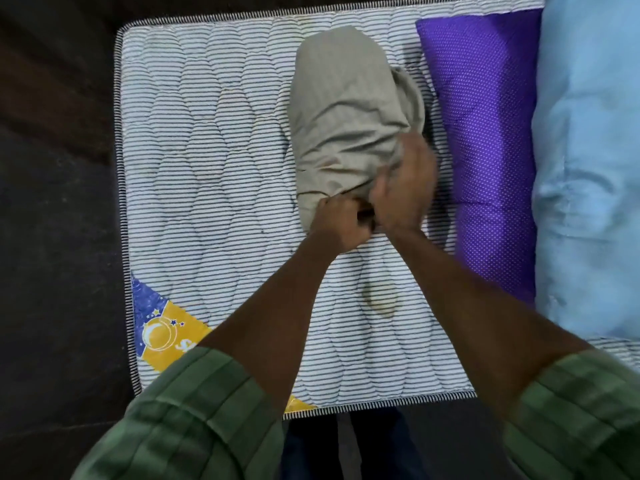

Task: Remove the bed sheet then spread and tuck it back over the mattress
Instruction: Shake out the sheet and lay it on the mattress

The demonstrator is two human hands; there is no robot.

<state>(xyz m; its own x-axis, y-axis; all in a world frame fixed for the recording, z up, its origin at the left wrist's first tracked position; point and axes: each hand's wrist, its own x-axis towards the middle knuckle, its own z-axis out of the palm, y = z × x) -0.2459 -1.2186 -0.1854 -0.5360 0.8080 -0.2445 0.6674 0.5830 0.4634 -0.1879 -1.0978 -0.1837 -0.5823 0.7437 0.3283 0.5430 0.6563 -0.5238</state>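
Striped mattress point(214, 161): bare quilted top.
Purple pillow point(485, 133): along its right side.
Bed sheet point(346, 116): beige — bunched mid-mattress.
Left hand point(341, 225): fist gripping the sheet's near edge.
Right hand point(403, 188): clutching it alongside — blurred.

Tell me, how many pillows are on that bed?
2: a purple dotted pillow beside the bunched beige sheet, and a light blue pillow at the right edge. Others may be out of view.
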